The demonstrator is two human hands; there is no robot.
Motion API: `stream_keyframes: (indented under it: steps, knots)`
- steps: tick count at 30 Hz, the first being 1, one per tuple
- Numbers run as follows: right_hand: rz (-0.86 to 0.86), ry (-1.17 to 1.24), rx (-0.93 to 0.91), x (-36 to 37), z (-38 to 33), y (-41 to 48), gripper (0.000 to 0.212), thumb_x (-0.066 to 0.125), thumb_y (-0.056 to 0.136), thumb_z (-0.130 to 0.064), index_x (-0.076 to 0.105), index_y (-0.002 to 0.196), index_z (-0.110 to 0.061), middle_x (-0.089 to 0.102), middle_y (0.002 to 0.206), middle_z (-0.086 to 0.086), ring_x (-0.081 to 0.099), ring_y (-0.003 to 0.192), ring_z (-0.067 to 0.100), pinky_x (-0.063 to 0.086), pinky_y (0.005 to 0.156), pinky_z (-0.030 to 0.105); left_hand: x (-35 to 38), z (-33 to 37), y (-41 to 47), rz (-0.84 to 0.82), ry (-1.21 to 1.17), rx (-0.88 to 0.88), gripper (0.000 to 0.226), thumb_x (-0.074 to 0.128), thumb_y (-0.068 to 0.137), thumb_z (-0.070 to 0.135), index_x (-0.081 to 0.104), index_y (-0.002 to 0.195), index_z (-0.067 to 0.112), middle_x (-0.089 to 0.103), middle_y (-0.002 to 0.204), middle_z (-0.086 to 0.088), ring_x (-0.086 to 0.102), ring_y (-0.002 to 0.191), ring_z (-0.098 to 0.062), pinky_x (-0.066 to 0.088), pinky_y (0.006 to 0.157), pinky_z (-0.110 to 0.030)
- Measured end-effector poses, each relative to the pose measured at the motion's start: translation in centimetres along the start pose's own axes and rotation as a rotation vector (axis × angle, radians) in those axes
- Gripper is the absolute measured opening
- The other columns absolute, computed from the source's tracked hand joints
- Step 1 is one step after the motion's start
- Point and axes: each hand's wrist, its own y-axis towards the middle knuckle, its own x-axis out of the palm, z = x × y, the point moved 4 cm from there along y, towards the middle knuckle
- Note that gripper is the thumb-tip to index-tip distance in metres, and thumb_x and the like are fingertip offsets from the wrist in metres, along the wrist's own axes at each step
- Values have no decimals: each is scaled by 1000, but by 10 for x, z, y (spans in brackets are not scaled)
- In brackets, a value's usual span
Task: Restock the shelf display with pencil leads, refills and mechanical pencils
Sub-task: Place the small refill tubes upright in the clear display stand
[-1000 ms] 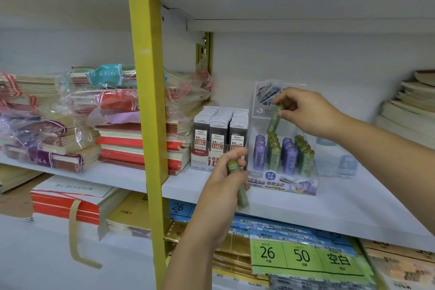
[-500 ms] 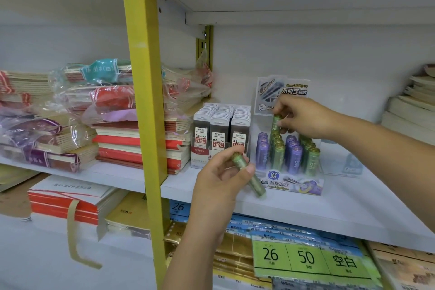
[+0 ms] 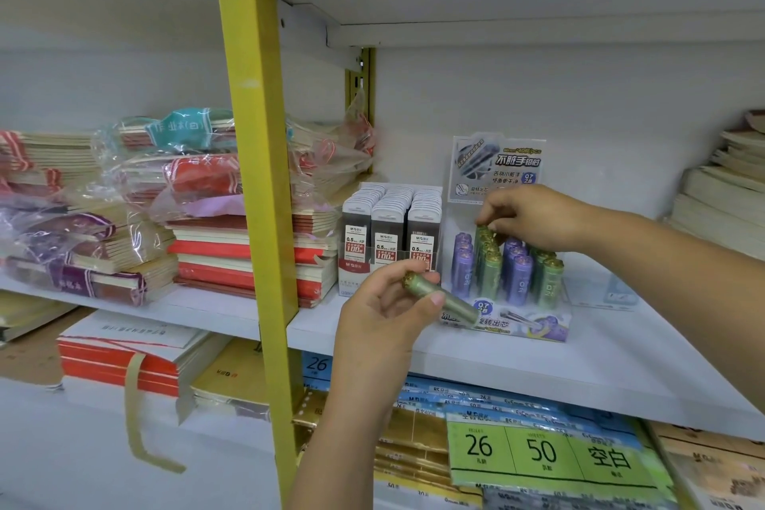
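The left hand (image 3: 383, 319) is bare, its thumbnail (image 3: 436, 298) short and rounded, cut close. The right hand (image 3: 534, 219) is bare as well. Both forearms (image 3: 343, 426) show bare along all their visible length, the wrists (image 3: 600, 230) likewise.

The held tube (image 3: 441, 296) is green with a gold cap. Rows alternate between purple tubes (image 3: 462, 266) and green tubes (image 3: 491, 275). The lead boxes (image 3: 387, 234) are dark grey with red-and-white labels. The upright (image 3: 256, 161) is yellow

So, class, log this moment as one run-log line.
left hand: holds loose green tube | right hand: pinches racked green tube | display tray: on shelf
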Motion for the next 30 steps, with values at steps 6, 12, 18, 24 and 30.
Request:
stream_keyframes:
  steps: [6,12,18,24,30]
  knots:
    - [364,62,-93,-22,-35,-38,25,52,98,-19,65,117,-26,63,105,-16,57,91,2,40,78,14,-9,0,0,81,-51,-54,28,77,83,10,76,96,34,76,100,2,72,100,-21,53,99,-43]
    - [215,377,-179,10,-73,-116,21,65,86,-28,66,104,-41,67,85,-17,63,75,3,54,68,18,-3,9,-6,50,-172,-42,30,79,65,25,77,94,33,75,104,1,74,93,-18,60,77,-26]
    - [291,646,-107,26,-63,-132,28,74,82,-8,72,90,-35,69,82,0,65,80,22,56,71,34,7,13,-15,-29,-207,-45,27,77,71,24,77,98,28,76,107,-6,73,100,-22,59,77,-26]
    - [221,724,-74,28,-56,-132,23,77,78,-14,69,83,-35,70,84,-4,68,77,20,59,72,31,5,13,-14,-15,-179,-45,21,76,74,24,78,95,26,76,101,-11,75,94,-25,59,75,-25]
    - [161,554,-121,24,-59,-120,23,77,79,-20,67,90,-38,69,88,-11,65,79,15,56,73,35,15,15,-11,-27,-116,5,19,73,84,16,79,97,27,77,96,-3,75,89,-18,59,74,-23]
